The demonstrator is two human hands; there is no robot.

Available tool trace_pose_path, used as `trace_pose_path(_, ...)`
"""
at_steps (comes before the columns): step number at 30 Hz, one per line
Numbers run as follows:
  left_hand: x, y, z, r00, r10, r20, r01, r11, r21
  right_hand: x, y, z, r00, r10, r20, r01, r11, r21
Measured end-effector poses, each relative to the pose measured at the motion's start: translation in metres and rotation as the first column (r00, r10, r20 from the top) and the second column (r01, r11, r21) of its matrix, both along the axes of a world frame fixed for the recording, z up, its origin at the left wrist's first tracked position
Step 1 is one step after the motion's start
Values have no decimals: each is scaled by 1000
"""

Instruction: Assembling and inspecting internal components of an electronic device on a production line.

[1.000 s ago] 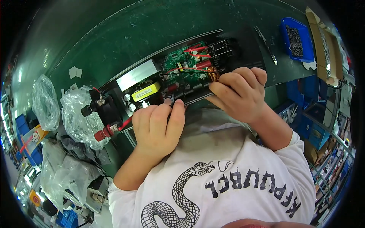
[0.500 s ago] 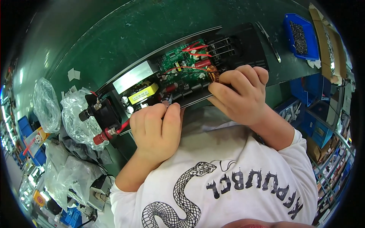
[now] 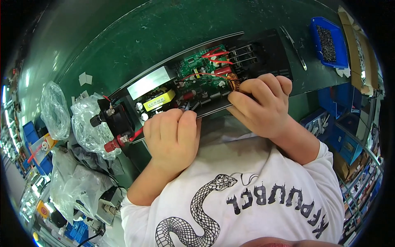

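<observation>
An opened power inverter (image 3: 195, 87) lies slantwise on the green workbench, its black metal case uncovered. Inside it are a green circuit board (image 3: 193, 66), a yellow-wrapped transformer (image 3: 160, 101), a silver heat sink (image 3: 151, 82) and a copper coil (image 3: 233, 82). Red and black terminals (image 3: 111, 144) stick out at its left end. My left hand (image 3: 170, 133) is closed over the near wall of the case, fingertips hidden inside. Near the coil, my right hand (image 3: 263, 105) grips the same wall with bent fingers; its thumb lies along the outside.
Tweezers (image 3: 294, 47) lie right of the inverter. Beyond them stand a blue bin (image 3: 329, 43) of small screws and a cardboard box (image 3: 358, 53). Clear plastic bags (image 3: 88, 123) crowd the left side, near small white paper pieces (image 3: 85, 78). Blue trays (image 3: 325, 119) sit lower right.
The whole view has shifted a little, so everything appears slightly farther right. Both hands keep their places on the near wall of the inverter case.
</observation>
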State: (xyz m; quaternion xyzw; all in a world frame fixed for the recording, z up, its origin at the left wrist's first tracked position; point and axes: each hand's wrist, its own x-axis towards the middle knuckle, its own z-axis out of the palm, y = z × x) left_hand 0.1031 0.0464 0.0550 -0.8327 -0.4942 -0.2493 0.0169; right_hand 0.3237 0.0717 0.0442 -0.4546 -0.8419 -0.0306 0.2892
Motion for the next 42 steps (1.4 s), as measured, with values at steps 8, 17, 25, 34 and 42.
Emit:
trace_pose_path(8, 5, 1, 14, 999, 47, -11, -48, 993, -105, -2, -1, 12, 999, -1, 32, 4, 995, -97)
trace_pose_path(17, 3, 6, 16, 995, 86, -58, -92, 989, -114, -27, 12, 38, 987, 139, 80, -123, 975, -183)
trace_pose_path(25, 10, 11, 24, 995, 82, -62, -94, 966, -239, -32, 15, 38, 986, 155, 69, -126, 940, -316)
trace_pose_path(34, 18, 14, 35, 987, 109, -119, -145, 923, -356, -34, 16, 37, 988, 152, 3, -142, 930, -340)
trace_pose_path(42, 16, 14, 28, 991, 95, -91, -120, 937, -328, -32, 19, 39, 992, 126, 0, -120, 941, -315)
